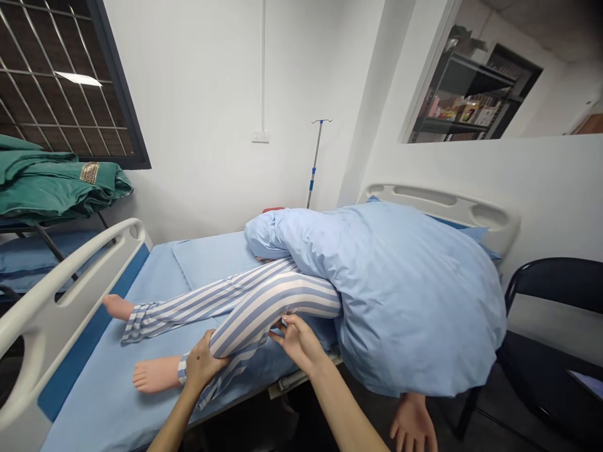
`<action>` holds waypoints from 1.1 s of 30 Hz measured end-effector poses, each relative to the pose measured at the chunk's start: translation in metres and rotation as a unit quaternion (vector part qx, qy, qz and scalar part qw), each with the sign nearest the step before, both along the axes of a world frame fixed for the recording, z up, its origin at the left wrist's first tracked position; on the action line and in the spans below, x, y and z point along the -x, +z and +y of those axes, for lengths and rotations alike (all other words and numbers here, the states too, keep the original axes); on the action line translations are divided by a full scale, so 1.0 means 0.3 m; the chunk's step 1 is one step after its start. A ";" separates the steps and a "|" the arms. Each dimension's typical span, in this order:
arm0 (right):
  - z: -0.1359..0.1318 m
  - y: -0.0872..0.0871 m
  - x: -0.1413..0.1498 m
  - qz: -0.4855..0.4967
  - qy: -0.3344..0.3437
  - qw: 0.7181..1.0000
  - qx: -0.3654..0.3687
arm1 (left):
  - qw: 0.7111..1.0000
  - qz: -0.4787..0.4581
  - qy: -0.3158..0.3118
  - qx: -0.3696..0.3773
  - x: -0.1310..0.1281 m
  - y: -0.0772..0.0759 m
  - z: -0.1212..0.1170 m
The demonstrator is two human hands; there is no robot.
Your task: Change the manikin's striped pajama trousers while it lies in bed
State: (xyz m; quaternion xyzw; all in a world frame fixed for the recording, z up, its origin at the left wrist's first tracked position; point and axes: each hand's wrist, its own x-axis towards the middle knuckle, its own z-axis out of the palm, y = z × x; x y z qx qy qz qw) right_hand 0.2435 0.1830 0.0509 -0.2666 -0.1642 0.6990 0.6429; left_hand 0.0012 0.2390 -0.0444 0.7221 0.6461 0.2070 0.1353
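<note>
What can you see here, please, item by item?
manikin: one, blue-striped pyjamas, lying on bed
duvet: one, pale blue, over its upper body
hospital bed: one, blue sheet, centre
bed end panel: two, white, either end
IV pole: one, grey, behind the bed
folded cloth: one, green, far left
chair: one, black, right
window grille: one, dark, upper left
shelf: one, dark, through the upper-right opening
left hand: one, gripping the manikin's lower leg
right hand: one, touching the manikin's leg near the knee
</note>
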 end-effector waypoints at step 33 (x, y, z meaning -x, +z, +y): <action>-0.011 -0.367 0.292 0.122 0.067 0.986 0.088 | 0.927 0.337 -0.138 -0.086 0.527 0.275 0.013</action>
